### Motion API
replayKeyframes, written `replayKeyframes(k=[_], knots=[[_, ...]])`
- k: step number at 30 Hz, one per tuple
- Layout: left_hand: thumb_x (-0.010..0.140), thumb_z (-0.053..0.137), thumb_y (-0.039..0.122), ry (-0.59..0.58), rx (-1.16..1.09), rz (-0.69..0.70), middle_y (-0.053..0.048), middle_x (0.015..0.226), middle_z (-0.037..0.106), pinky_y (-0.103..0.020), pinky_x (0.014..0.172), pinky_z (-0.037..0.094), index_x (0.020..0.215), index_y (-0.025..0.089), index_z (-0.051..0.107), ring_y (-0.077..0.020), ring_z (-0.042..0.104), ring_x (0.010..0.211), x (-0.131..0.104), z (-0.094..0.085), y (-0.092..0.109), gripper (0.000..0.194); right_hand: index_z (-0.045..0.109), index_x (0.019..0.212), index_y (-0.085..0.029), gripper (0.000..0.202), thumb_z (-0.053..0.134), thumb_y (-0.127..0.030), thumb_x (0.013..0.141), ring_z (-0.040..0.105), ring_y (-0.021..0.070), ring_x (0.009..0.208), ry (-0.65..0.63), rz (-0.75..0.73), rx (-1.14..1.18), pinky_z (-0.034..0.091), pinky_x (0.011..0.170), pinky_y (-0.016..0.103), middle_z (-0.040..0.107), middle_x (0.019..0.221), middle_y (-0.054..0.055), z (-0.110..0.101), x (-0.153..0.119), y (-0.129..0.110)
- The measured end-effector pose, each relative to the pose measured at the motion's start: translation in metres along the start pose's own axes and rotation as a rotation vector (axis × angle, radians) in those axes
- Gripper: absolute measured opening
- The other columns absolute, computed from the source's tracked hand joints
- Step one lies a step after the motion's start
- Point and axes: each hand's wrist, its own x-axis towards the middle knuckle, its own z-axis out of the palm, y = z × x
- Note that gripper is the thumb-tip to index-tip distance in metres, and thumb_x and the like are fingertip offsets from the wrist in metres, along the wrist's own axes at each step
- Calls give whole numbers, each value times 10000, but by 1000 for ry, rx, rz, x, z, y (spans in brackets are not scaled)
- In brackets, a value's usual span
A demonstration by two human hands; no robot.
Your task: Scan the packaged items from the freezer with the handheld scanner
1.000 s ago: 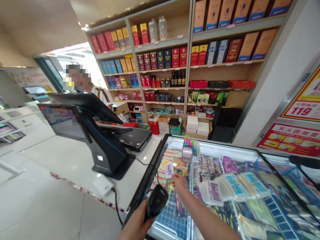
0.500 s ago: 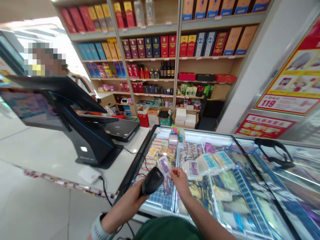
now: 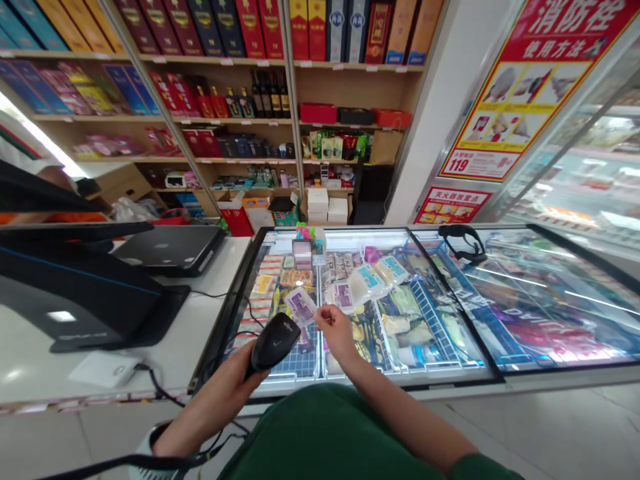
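A black handheld scanner [image 3: 276, 341] is wrapped in the fingers of my left hand [image 3: 233, 380], above the near left part of the glass-topped freezer [image 3: 400, 383]. My right hand [image 3: 336, 330] pinches the edge of a small clear packet with a purple label [image 3: 301, 305], just beyond the scanner's head. To the right of that packet, another purple-labelled packet [image 3: 342, 295] lies on the glass. Beside it are clear packets with blue labels [image 3: 367, 280]. Frozen goods show through the glass below.
A black monitor stand [image 3: 80, 293] and a closed black case [image 3: 170, 247] stand on the white counter at left. A white box [image 3: 106, 369] with a cable lies nearer. A black strap-like object [image 3: 463, 243] rests on the freezer. Shelves of boxes rise behind.
The view has turned down and to the right, so more of the freezer shows and less of the person at left. Both hands keep their holds on the scanner and packet.
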Motion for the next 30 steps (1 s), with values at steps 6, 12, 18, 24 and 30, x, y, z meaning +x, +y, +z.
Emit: replayKeyframes(k=[6, 12, 18, 24, 30], knots=[[871, 520, 330, 25, 26, 15, -110, 1276, 642, -349, 1012, 455, 1322, 143, 507, -258, 589, 1189, 1, -2, 1, 488, 654, 867, -194, 206, 643, -369, 758, 620, 157, 657, 2, 8, 0, 509, 631, 277, 661, 767, 4, -3, -1, 1], [866, 520, 339, 26, 31, 24, -112, 1257, 655, -363, 1003, 465, 1308, 147, 524, -269, 598, 1179, 3, 0, 4, 481, 658, 867, -198, 210, 646, -375, 753, 621, 158, 652, 16, 6, -12, 515, 629, 279, 658, 762, 1, -4, -2, 4], [871, 511, 343, 5, 26, 15, -128, 1273, 638, -364, 1005, 458, 1325, 130, 491, -258, 598, 1170, 4, 2, 2, 502, 657, 870, -201, 213, 648, -380, 754, 613, 154, 636, 12, 8, -21, 518, 618, 279, 660, 762, 1, -5, -2, 4], [873, 500, 356, -2, 58, 35, -130, 1255, 646, -356, 996, 464, 1298, 122, 515, -260, 598, 1169, 5, 1, 3, 485, 658, 878, -200, 229, 656, -387, 747, 622, 158, 649, 15, 9, -24, 525, 629, 288, 671, 786, 8, -6, -2, 6], [869, 498, 357, -16, 56, 47, -116, 1216, 667, -361, 981, 477, 1263, 135, 545, -262, 613, 1142, 7, 3, 4, 455, 660, 869, -196, 230, 660, -387, 740, 623, 159, 646, 15, 19, -20, 528, 623, 290, 677, 772, 13, -5, -4, 3]])
